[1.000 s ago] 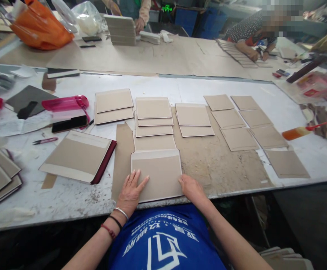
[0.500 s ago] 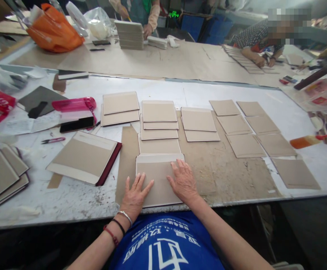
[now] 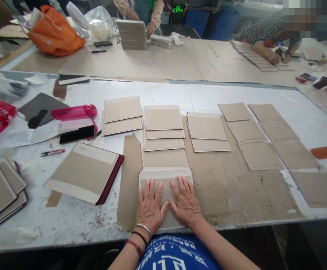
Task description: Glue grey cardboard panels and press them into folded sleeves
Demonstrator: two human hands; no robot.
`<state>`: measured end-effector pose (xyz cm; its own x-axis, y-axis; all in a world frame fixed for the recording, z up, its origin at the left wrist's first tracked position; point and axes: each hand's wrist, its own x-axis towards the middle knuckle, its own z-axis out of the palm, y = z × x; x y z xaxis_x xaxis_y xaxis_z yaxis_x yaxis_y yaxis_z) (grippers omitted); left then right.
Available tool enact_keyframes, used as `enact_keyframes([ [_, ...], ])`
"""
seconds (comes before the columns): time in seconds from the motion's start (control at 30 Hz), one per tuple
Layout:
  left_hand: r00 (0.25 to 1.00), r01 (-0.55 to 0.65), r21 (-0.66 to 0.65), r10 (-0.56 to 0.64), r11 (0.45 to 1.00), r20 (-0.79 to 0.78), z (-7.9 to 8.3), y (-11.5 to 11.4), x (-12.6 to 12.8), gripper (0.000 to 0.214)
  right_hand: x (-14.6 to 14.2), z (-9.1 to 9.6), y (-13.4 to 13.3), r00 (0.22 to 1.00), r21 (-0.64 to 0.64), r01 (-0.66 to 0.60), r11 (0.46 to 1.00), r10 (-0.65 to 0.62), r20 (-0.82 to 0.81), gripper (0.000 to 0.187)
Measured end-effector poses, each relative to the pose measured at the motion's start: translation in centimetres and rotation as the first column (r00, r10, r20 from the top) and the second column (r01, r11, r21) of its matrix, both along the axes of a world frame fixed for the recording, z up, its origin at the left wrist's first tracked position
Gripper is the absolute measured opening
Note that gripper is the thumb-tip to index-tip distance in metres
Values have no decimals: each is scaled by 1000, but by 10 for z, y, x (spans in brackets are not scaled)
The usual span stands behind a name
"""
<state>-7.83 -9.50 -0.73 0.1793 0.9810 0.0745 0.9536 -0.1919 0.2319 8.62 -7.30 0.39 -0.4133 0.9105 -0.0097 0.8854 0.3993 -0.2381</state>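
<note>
A beige board panel with a pale strip along its far edge lies flat at the table's front edge. My left hand rests palm down on its left half, fingers stretched out. Flat on the right half lies my right hand, fingers spread, the two thumbs almost touching. Much of the panel is hidden under both hands. Just beyond it, overlapping panels form a column, with a pair of panels to the right and another pair to the left.
Several thin boards lie in rows on the right. Left are a panel with a dark red edge, thread snips, a phone, a pink case and stacked panels. Two people work at the far table.
My left hand has slid forward and inward on the panel, closer to my right hand, which stays flat on it. The view has shifted slightly.
</note>
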Motion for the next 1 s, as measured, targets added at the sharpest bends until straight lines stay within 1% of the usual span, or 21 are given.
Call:
enact_keyframes([
  [0.1,1000,4,17,-4,1000,9,-1,0,-1,61,0,0,0,1000,21,-15,1000,15,-20,66],
  [0.2,999,9,71,-12,997,52,-2,0,-1,61,2,1,0,998,58,-12,998,15,-53,64],
  [0.23,996,-20,91,12,996,86,-3,-1,-2,62,3,0,-1,998,73,6,997,-1,-68,62],
  [0.27,989,-85,102,71,991,129,-4,-3,-3,63,4,0,-2,996,87,50,995,-43,-83,59],
  [0.3,969,-184,93,165,979,181,-6,-5,-6,63,6,-2,-3,988,95,128,987,-119,-99,55],
  [0.33,929,-301,50,281,952,241,-8,-8,-9,63,7,-3,-5,967,89,238,967,-227,-117,52],
  [0.37,868,-408,-28,398,912,297,-10,-10,-12,62,8,-5,-6,926,61,364,929,-354,-135,49],
  [0.4,798,-482,-127,494,867,345,-11,-13,-17,61,9,-7,-8,869,12,478,878,-471,-150,47],
  [0.43,732,-512,-231,561,827,385,-11,-15,-20,60,9,-10,-10,812,-51,561,826,-561,-163,47],
  [0.47,681,-507,-326,602,798,417,-9,-17,-24,59,9,-12,-12,768,-117,605,788,-616,-176,47],
  [0.5,641,-488,-399,629,776,440,-6,-18,-27,59,9,-15,-13,742,-177,617,767,-642,-194,48],
  [0.53,611,-470,-452,649,758,453,-1,-19,-28,59,9,-18,-15,729,-222,611,760,-649,-218,49],
  [0.6,576,-447,-513,674,733,462,10,-18,-29,62,9,-23,-17,712,-270,590,761,-648,-269,52],
  [0.63,571,-434,-527,676,730,466,17,-18,-28,64,8,-25,-17,704,-281,584,761,-648,-291,54],
  [0.7,580,-409,-531,660,742,476,29,-18,-25,67,8,-26,-18,701,-289,565,773,-635,-325,56],
  [0.77,605,-402,-520,645,754,467,40,-19,-21,71,9,-26,-18,710,-284,544,790,-613,-346,56],
  [0.83,636,-423,-500,640,756,431,49,-20,-18,75,9,-23,-18,717,-288,529,799,-602,-352,56],
  [0.93,665,-456,-468,640,757,386,56,-21,-15,77,10,-18,-17,715,-324,515,794,-606,-348,55],
  [1.0,663,-469,-481,655,741,363,54,-20,-16,76,12,-13,-16,714,-352,507,786,-613,-340,54],
])
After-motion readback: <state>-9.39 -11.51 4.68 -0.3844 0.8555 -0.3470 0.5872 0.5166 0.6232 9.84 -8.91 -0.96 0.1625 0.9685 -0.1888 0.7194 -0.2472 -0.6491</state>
